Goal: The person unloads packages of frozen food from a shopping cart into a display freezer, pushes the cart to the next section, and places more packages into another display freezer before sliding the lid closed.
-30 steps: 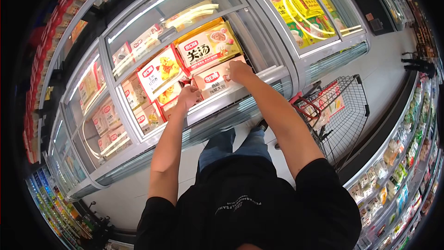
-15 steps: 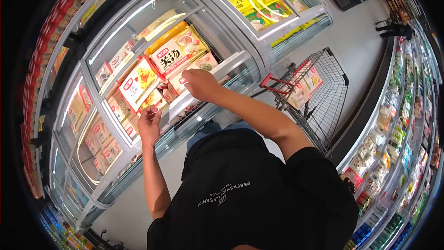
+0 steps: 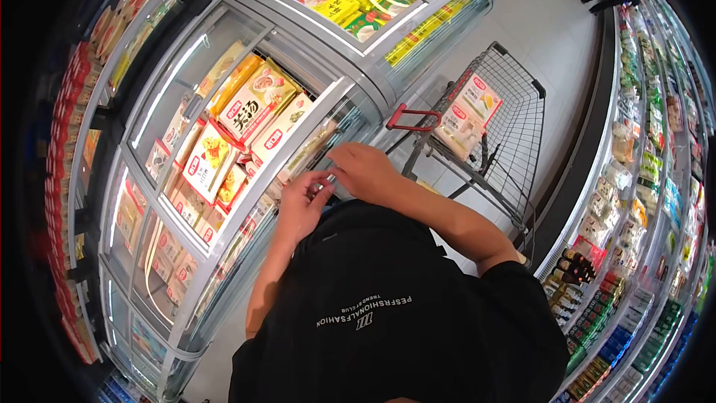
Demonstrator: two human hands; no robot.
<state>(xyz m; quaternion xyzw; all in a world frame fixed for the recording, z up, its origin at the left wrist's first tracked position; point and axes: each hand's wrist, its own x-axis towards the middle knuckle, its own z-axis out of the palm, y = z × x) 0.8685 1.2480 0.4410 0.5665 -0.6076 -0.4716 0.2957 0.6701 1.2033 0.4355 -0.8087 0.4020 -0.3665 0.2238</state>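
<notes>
The left hand (image 3: 304, 200) and the right hand (image 3: 363, 170) are positioned close together in front of the black shirt (image 3: 373, 306), outside the freezer (image 3: 257, 215). On both hands the fingers are partly curled, with the fingertips meeting or nearly meeting. Whether the fingertips touch, and whether a small item is pinched between them, cannot be told at this angle. Neither hand is on a food package.

The nearest upright-printed packages lie inside the freezer, beyond its front rim and to the left of the hands in the view. The pale package (image 3: 282, 128) is closest to the rim. The yellow-and-white package (image 3: 257, 101) lies beside it on the far side. The red-edged white package (image 3: 211, 160) lies to their left, tilted, and partly covers another red-edged package (image 3: 232, 184).

The wire cart (image 3: 514, 157) stands to the right of the freezer. Its red handle (image 3: 412, 118) is near the right hand, not in contact with it. Two packages (image 3: 480, 100) lie in the cart.
</notes>
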